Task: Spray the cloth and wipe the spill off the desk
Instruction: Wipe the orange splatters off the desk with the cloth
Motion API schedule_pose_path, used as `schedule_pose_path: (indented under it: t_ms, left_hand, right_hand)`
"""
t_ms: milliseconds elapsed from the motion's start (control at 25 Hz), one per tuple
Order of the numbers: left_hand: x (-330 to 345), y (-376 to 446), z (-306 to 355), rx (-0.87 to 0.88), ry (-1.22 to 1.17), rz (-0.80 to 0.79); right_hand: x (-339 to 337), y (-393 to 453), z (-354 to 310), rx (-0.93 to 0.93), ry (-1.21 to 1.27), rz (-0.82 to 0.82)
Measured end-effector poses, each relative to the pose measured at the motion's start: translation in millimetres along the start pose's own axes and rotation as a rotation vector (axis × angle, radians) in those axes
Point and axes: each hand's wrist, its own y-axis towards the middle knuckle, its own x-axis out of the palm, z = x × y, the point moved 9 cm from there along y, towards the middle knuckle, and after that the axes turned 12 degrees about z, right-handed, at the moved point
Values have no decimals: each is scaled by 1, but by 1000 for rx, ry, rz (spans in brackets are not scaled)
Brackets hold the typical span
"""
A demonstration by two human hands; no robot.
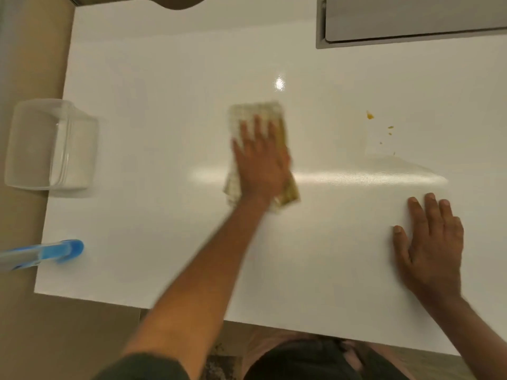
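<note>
Cloth (256, 113): folded, flat on the white desk (164, 133) near the middle, kinda blurry
Left hand (260, 160): palm down on the cloth, fingers spread, pressing not gripping
Right hand (430, 239): flat on the desk near the front edge, holding nothing
Spill (370, 115): orange specks, right of the cloth, apart from it
Spray bottle (41, 253): blue, at the desk's left edge
Clear tub (49, 145): left edge too
</note>
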Motion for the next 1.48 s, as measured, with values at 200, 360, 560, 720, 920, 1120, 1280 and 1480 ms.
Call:
schedule_pose_path:
  t_ms: [200, 360, 560, 720, 920, 1120, 1280, 1480]
  left_hand:
    - [-12, -195, 10, 306, -154, -130]
    - [-25, -76, -125, -83, 68, -39]
    - [-5, 123, -88, -291, 36, -51]
    - [8, 83, 60, 58, -13, -30]
    - [-15, -114, -8, 133, -54, -50]
    - [-29, -80, -170, -262, 43, -86]
    - [-26, -10, -177, -357, 51, -40]
    - [-15, -68, -63, -74, 13, 22]
  right_hand:
    - [1, 0, 1, -3, 13, 3]
    - [1, 0, 0, 9, 4, -4]
    - [2, 1, -1, 5, -9, -16]
    - [-3, 1, -2, 6, 22, -14]
    - [-3, 1, -1, 2, 33, -10]
    - [-1, 1, -2, -9, 9, -2]
    - [-1, 1, -1, -18, -15, 8]
    - [-2, 0, -1, -15, -12, 19]
